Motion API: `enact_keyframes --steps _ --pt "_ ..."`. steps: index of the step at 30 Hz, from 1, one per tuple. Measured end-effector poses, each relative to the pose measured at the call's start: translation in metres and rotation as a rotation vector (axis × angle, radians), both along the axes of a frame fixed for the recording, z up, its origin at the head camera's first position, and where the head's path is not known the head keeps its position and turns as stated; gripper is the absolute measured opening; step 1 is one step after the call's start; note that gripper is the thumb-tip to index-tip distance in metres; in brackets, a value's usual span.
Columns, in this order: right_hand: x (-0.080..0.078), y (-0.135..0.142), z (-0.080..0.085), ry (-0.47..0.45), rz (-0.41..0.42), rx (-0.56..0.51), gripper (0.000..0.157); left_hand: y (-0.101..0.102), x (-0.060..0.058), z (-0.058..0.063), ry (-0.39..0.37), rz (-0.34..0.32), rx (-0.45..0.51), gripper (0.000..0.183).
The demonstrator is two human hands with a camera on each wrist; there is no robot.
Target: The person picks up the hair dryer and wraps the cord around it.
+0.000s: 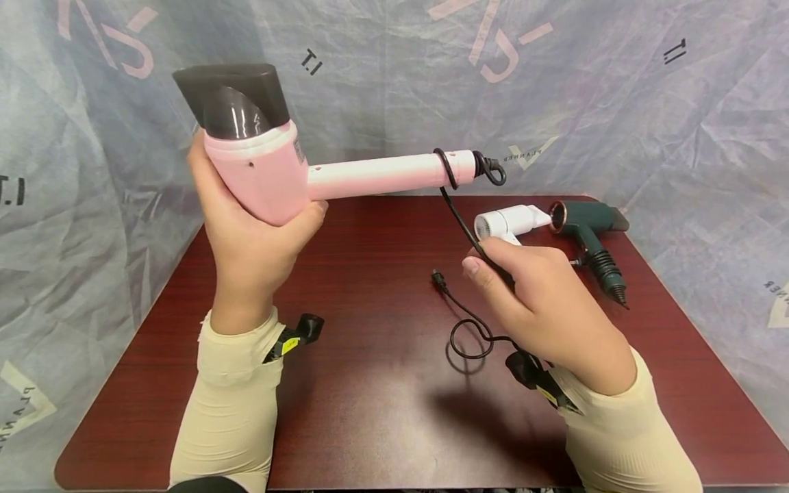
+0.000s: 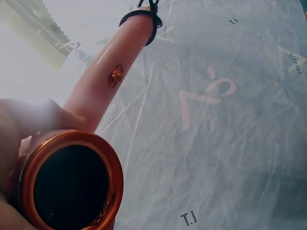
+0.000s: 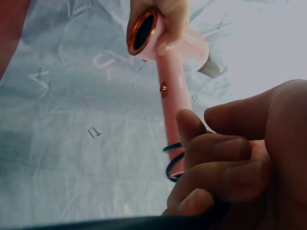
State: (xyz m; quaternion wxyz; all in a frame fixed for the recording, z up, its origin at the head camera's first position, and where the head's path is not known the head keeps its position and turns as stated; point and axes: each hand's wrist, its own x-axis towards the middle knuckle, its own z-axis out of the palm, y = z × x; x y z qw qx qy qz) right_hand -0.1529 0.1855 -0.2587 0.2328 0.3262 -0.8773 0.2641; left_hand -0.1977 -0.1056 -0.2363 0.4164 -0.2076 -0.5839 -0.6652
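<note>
A pink hair dryer (image 1: pixel 265 174) with a dark nozzle (image 1: pixel 237 99) is held up above the table, its handle (image 1: pixel 382 174) pointing right. My left hand (image 1: pixel 246 253) grips the dryer's body from below, thumb near the base of the handle. The copper-ringed rear end (image 2: pixel 72 187) faces the left wrist view. One turn of black cord (image 1: pixel 455 205) loops round the handle's end. My right hand (image 1: pixel 548 301) grips that cord with curled fingers, below and right of the handle. The cord's loose end with its plug (image 1: pixel 438 279) hangs below the right hand.
On the dark red table (image 1: pixel 370 411), a white hair dryer (image 1: pixel 508 222) and a dark green hair dryer (image 1: pixel 582 219) lie at the back right, beyond my right hand. The green one's cord is wound on its handle. Grey printed fabric (image 1: pixel 382 82) stands behind the table.
</note>
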Motion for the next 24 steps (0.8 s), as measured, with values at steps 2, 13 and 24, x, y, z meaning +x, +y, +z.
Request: enact_keyframes --steps 2,13,24 --pt "0.001 0.0 0.001 0.014 0.001 -0.017 0.032 0.0 0.001 0.0 -0.02 0.018 -0.041 0.093" --pt "0.0 0.008 0.006 0.203 0.016 -0.125 0.016 -0.005 0.007 -0.002 -0.098 0.043 -0.298 0.094" --pt "0.0 0.008 0.018 0.221 0.091 -0.18 0.009 -0.009 0.012 -0.001 -0.102 -0.084 -0.466 0.098"
